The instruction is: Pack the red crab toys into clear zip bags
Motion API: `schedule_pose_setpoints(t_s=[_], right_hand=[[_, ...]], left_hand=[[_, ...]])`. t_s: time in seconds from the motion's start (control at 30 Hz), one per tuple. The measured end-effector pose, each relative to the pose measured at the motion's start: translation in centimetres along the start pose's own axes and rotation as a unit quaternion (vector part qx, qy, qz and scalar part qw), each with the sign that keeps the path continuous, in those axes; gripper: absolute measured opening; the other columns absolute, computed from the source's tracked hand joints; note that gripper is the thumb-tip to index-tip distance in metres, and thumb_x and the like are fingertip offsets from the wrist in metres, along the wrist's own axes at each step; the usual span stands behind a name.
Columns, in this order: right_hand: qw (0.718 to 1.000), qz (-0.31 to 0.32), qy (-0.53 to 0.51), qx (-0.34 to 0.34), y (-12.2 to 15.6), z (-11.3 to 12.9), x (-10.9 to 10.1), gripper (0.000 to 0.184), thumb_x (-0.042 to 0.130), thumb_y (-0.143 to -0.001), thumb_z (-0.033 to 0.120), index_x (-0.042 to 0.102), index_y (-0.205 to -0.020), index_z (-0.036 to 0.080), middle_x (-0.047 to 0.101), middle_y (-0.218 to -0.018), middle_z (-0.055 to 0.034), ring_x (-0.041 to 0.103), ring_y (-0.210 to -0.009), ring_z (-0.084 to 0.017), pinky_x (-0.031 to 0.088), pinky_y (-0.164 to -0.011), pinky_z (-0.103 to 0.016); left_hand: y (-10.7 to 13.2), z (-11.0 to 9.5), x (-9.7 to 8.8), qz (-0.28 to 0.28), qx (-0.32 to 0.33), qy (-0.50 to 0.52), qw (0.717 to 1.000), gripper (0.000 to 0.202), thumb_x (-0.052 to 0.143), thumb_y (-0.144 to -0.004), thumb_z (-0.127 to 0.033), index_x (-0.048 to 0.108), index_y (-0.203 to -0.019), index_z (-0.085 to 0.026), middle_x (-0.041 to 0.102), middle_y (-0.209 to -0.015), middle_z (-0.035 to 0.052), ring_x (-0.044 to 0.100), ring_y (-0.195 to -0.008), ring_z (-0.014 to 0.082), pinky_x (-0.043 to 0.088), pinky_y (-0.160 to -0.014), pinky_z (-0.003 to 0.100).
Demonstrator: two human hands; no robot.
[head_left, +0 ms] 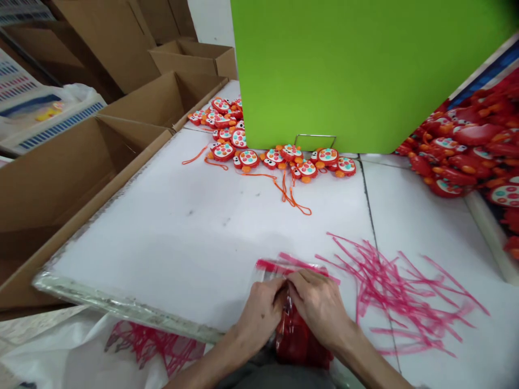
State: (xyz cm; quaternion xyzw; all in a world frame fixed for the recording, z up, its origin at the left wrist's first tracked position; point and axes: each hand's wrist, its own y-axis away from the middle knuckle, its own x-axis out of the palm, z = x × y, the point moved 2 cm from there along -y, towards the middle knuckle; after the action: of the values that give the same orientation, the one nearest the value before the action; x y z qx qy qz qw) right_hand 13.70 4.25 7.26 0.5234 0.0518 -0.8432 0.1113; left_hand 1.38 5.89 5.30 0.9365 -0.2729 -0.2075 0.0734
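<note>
Both my hands meet at the near edge of the white table [194, 227]. My left hand [260, 310] and my right hand [318, 305] pinch the top of a clear plastic bag [298, 337] with a red toy inside it. The bag's mouth, with a red sealing strip [284, 265], lies flat on the table just beyond my fingers. The bag's lower part hangs over the table edge toward my lap.
Peeled pink strips [401, 294] lie scattered to the right. Red toys with orange cords [279, 156] sit at the far side under a green panel [357, 70]. More red toys [466, 151] pile at the right. Open cardboard boxes [68, 173] stand left.
</note>
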Motion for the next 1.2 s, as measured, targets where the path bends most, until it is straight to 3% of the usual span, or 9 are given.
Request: schedule_pose_setpoints(t_s=[0.1, 0.2, 0.3, 0.43, 0.6, 0.73, 0.87, 1.03, 1.2], right_hand=[[0.996, -0.045, -0.066, 0.044, 0.6, -1.6, -0.9, 0.016, 0.047, -0.082, 0.016, 0.061, -0.076, 0.019, 0.065, -0.074, -0.0023, 0.06, -0.068, -0.016, 0.045, -0.063, -0.026], [0.977, -0.096, -0.088, 0.168, 3.5, -6.6, -2.7, 0.015, 0.048, -0.081, 0.026, 0.062, -0.082, 0.02, 0.067, -0.08, -0.003, 0.062, -0.07, -0.016, 0.047, -0.065, -0.026], [0.934, -0.066, 0.017, 0.352, 8.5, -13.6, -4.7, 0.019, 0.05, -0.077, 0.038, 0.062, -0.081, 0.024, 0.068, -0.074, -0.0014, 0.063, -0.064, -0.021, 0.046, -0.057, -0.03], [0.883, 0.003, 0.159, 0.442, 14.3, -18.7, -6.8, 0.028, 0.043, -0.077, 0.046, 0.063, -0.083, 0.027, 0.067, -0.082, -0.0041, 0.064, -0.067, -0.027, 0.044, -0.052, -0.034], [0.902, -0.094, 0.221, 0.358, 14.1, -15.1, -8.3, 0.035, 0.036, -0.08, 0.038, 0.056, -0.107, 0.026, 0.055, -0.117, -0.0079, 0.063, -0.076, -0.024, 0.046, -0.057, -0.034], [0.96, -0.064, -0.044, 0.27, 9.4, -10.5, -6.8, 0.024, 0.045, -0.08, 0.038, 0.062, -0.086, 0.022, 0.066, -0.082, -0.0033, 0.061, -0.066, -0.017, 0.047, -0.061, -0.027], [0.933, 0.078, -0.269, 0.225, 4.9, -8.1, -2.8, 0.028, 0.055, -0.078, 0.038, 0.062, -0.095, 0.018, 0.066, -0.075, -0.0026, 0.06, -0.066, -0.017, 0.046, -0.059, -0.027], [0.883, 0.093, -0.417, 0.195, 3.5, -8.5, 0.0, 0.012, 0.061, -0.073, 0.028, 0.058, -0.072, 0.016, 0.058, -0.063, 0.0019, 0.055, -0.061, -0.014, 0.041, -0.057, -0.024], [0.894, 0.066, -0.409, 0.172, 4.9, -9.0, 0.1, 0.008, 0.053, -0.076, 0.02, 0.057, -0.07, 0.017, 0.055, -0.064, 0.0019, 0.05, -0.061, -0.013, 0.038, -0.057, -0.024]], left_hand=[[0.3, 0.3, -0.1, 0.004, 0.0, -0.031, 1.0, 0.024, 0.038, -0.084, -0.017, 0.062, -0.082, -0.018, 0.063, -0.071, 0.0024, 0.058, -0.067, 0.0164, 0.043, -0.064, 0.025], [0.5, 1.0, -0.6, 0.0, -0.026, 0.022, 0.999, 0.019, 0.04, -0.085, -0.023, 0.058, -0.078, -0.018, 0.063, -0.069, 0.0017, 0.06, -0.064, 0.0156, 0.045, -0.061, 0.023], [0.4, 1.7, -1.1, -0.001, -0.053, 0.127, 0.991, 0.019, 0.042, -0.085, -0.029, 0.054, -0.076, -0.017, 0.063, -0.072, 0.0025, 0.062, -0.066, 0.0158, 0.048, -0.062, 0.024], [0.1, 2.1, -1.0, 0.02, -0.075, 0.211, 0.974, 0.018, 0.044, -0.085, -0.032, 0.052, -0.078, -0.017, 0.065, -0.079, 0.0044, 0.062, -0.069, 0.0164, 0.05, -0.064, 0.028], [0.3, 2.2, -0.8, 0.04, -0.09, 0.255, 0.962, 0.012, 0.048, -0.084, -0.028, 0.049, -0.085, -0.017, 0.065, -0.081, 0.0054, 0.064, -0.075, 0.0191, 0.05, -0.067, 0.032], [0.5, 2.2, -0.8, 0.038, -0.087, 0.262, 0.961, 0.011, 0.047, -0.084, -0.027, 0.049, -0.083, -0.016, 0.066, -0.082, 0.006, 0.064, -0.077, 0.0192, 0.05, -0.071, 0.033], [0.6, 2.1, -0.6, 0.033, -0.091, 0.264, 0.96, 0.011, 0.048, -0.084, -0.027, 0.048, -0.082, -0.016, 0.066, -0.084, 0.0066, 0.064, -0.076, 0.0186, 0.05, -0.071, 0.032], [0.5, 2.3, -0.7, 0.045, -0.099, 0.271, 0.956, 0.01, 0.047, -0.084, -0.028, 0.046, -0.084, -0.018, 0.066, -0.083, 0.0052, 0.064, -0.076, 0.0183, 0.05, -0.071, 0.032], [0.4, 2.9, -1.2, 0.048, -0.103, 0.223, 0.968, 0.011, 0.044, -0.082, -0.025, 0.051, -0.078, -0.017, 0.063, -0.077, 0.0028, 0.06, -0.075, 0.0171, 0.046, -0.066, 0.027]])
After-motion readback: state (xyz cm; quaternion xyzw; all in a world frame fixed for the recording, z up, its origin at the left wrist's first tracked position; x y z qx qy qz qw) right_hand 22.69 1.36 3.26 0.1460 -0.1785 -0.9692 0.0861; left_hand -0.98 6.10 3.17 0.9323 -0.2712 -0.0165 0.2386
